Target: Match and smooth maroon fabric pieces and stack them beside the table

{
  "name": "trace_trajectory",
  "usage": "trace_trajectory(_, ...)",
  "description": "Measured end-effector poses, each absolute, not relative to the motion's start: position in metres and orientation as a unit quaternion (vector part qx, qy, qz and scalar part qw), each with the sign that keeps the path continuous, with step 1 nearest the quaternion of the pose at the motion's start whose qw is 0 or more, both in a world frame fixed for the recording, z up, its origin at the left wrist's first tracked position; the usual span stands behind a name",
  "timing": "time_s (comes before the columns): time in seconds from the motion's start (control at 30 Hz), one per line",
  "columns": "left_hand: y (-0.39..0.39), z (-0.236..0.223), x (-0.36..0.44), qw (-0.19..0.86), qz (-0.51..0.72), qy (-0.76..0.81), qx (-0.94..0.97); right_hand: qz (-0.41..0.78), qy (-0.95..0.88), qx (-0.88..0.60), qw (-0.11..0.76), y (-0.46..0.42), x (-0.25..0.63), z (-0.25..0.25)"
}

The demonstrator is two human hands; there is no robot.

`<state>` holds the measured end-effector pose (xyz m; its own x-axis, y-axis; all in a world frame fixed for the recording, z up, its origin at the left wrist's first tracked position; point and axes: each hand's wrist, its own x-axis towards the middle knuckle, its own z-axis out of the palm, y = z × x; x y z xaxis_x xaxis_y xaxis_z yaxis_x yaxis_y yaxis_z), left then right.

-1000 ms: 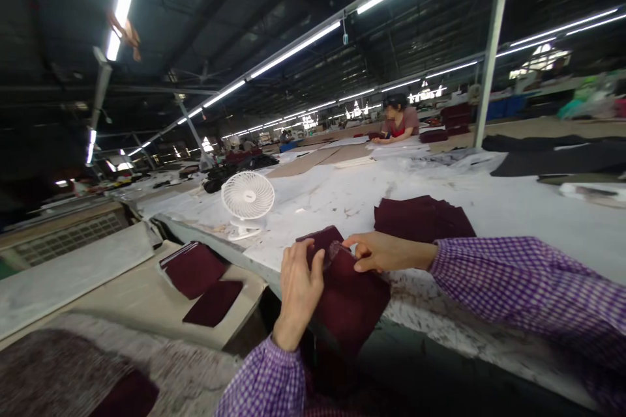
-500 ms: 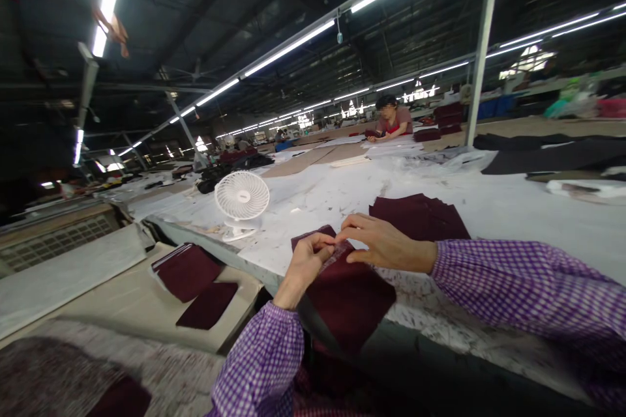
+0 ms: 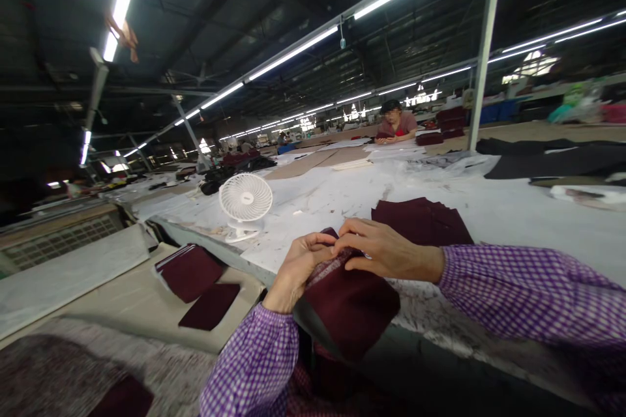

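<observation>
Both the left hand (image 3: 303, 267) and the right hand (image 3: 379, 249) meet at the cloth (image 3: 355, 309), nearer than the fan (image 3: 246, 198) and to its right. The left pinches the cloth's far edge; the right curls narrowly there, its grip unclear. The cloth spreads from the fingertips toward the wearer. A stack (image 3: 423, 220) lies farther right of the fan; a co-worker (image 3: 403, 124) leans well beyond it.
</observation>
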<state>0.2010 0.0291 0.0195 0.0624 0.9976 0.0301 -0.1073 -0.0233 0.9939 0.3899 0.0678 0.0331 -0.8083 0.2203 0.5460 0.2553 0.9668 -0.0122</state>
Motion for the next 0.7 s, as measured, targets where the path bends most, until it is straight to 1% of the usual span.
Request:
trace_trajectory(0.17,0.031,0.018,0.200,0.559,0.516,0.430,0.485,-0.079,-0.953,-0.129,0.261,0.064,0.389,0.034)
trace_trajectory(0.27,0.035,0.016,0.199,0.539,0.531,0.432,0.491,-0.071,-0.956,-0.119,0.259,0.063,0.388,0.035)
trace_trajectory(0.33,0.036,0.014,0.197,0.517,0.553,0.435,0.487,-0.041,-0.958,-0.090,0.268,0.063,0.389,0.036)
trace_trajectory(0.4,0.036,0.013,0.194,0.513,0.571,0.433,0.473,0.015,-0.953,-0.070,0.295,0.065,0.389,0.038)
trace_trajectory(0.53,0.039,0.007,0.186,0.535,0.565,0.421,0.466,0.158,-0.916,-0.121,0.348,0.074,0.392,0.042)
trace_trajectory(0.6,0.045,0.001,0.182,0.493,0.554,0.446,0.502,0.219,-0.891,-0.170,0.359,0.078,0.395,0.047)
trace_trajectory(0.63,0.051,-0.002,0.180,0.444,0.541,0.475,0.534,0.254,-0.877,-0.190,0.361,0.080,0.398,0.050)
trace_trajectory(0.7,0.066,-0.009,0.176,0.313,0.495,0.542,0.603,0.349,-0.839,-0.208,0.363,0.082,0.404,0.058)
